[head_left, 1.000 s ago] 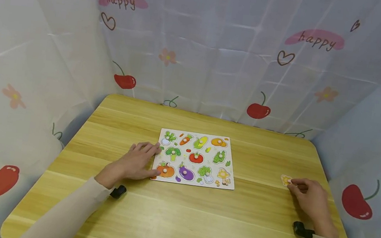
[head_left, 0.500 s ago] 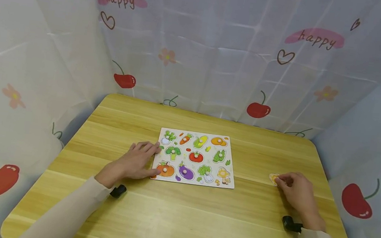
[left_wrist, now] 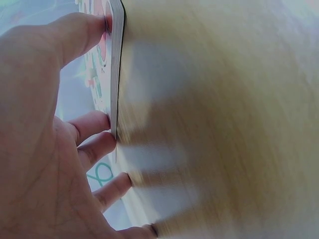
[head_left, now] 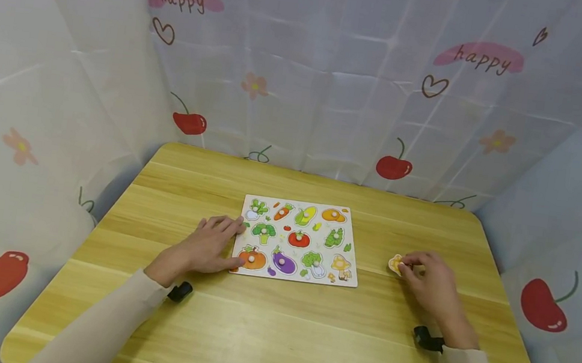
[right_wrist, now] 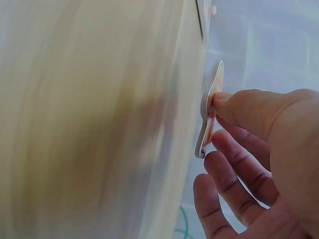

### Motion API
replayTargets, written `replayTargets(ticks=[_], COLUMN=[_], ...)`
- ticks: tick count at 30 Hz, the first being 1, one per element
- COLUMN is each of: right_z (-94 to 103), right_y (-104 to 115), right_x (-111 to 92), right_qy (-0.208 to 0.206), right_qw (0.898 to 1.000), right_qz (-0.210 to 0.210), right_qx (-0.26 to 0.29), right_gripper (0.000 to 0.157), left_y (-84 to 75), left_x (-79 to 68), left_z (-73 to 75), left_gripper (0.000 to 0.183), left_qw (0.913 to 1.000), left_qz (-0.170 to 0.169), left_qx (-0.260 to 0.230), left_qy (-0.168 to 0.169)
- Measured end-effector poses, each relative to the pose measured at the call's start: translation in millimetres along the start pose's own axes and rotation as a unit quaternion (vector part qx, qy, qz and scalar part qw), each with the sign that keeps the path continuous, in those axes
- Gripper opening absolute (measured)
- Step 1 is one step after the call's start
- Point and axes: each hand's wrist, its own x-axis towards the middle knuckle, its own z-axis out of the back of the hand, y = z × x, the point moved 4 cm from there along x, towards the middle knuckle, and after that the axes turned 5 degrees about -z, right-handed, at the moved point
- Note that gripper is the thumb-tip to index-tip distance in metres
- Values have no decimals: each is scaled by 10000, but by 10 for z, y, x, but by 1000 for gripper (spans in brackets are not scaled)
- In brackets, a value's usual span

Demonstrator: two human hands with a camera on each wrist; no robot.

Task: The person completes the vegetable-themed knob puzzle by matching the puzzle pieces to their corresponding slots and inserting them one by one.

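A flat wooden knob puzzle board (head_left: 322,249) with vegetable pictures lies mid-table. Along its left edge rests my left hand (head_left: 209,247), fingers spread. The left wrist view has the thumb on the board's face near its corner and some fingertips (left_wrist: 97,144) against the board's edge, others beyond it. To the right of the board, my right hand (head_left: 433,287) pinches a yellow-orange mushroom puzzle piece (head_left: 395,263). Seen from the right wrist, this piece (right_wrist: 203,117) is on edge to the camera, thumb on its printed face, the table surface alongside. Its knob is hidden by the thumb.
The light wooden table (head_left: 277,337) has rounded corners. A white curtain (head_left: 312,99) with cherries and hearts hangs behind it, and printed cloth covers both sides. At the board's lower right, a mushroom picture (head_left: 342,266) shows no knob; the other large pictures have knobs.
My right hand has moved left with the mushroom piece, closer to the board. The left hand and the board have stayed in place.
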Motion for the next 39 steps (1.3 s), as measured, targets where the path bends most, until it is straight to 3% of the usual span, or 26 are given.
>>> replayTargets(ticks=[24, 39], right_z=[-168, -304], right_y=[740, 1003], right_x=[26, 13], right_qy=[-214, -73], right_qw=[9925, 9869], right_qz=[1138, 1473], right_qx=[386, 660], right_gripper=[17, 20], left_y=[26, 25], left_x=[6, -1], left_z=[-28, -32], left_gripper=[97, 96], left_qw=[10000, 10000], left_qz=[-13, 53], left_qx=[-15, -9], left_qy=[12, 47])
